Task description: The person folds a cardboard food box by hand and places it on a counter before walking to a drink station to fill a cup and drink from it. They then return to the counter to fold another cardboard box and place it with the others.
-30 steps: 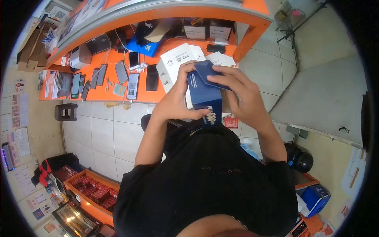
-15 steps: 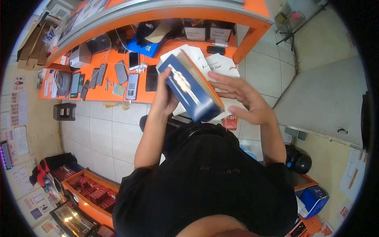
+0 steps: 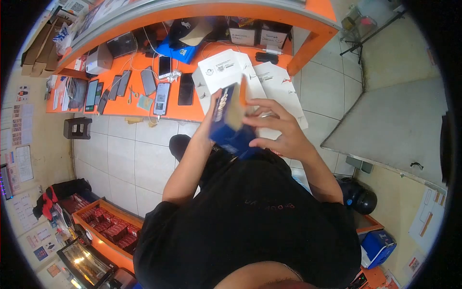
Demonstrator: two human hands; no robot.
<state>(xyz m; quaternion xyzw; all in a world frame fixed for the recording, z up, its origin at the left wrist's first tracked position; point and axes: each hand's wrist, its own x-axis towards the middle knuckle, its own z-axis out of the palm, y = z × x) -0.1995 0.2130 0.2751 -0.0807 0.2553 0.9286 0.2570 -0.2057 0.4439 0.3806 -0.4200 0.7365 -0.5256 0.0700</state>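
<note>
Blue box held between two hands before the counter

In the head view, the blue box (image 3: 224, 126) is near the middle of the scene, held in front of the person's black shirt (image 3: 245, 212) and just on the near side of the counter (image 3: 185, 111). It is blurred. Its long axis runs from near to far; the near end faces the shirt, and the far end points toward the white cardboard (image 3: 226, 65) on the counter. Pale lettering runs lengthwise along its left part, a pale area shows on the right part, and an orange strip stands at the far right.

The left hand (image 3: 207, 123) is against the box's left side; its fingers are mostly hidden, so how far they are open cannot be told. The right hand (image 3: 281, 130) is at the right side, fingers (image 3: 264, 121) parted, thumb spread toward the near end. Whether its fingertips press the box is too blurred to tell.
</note>
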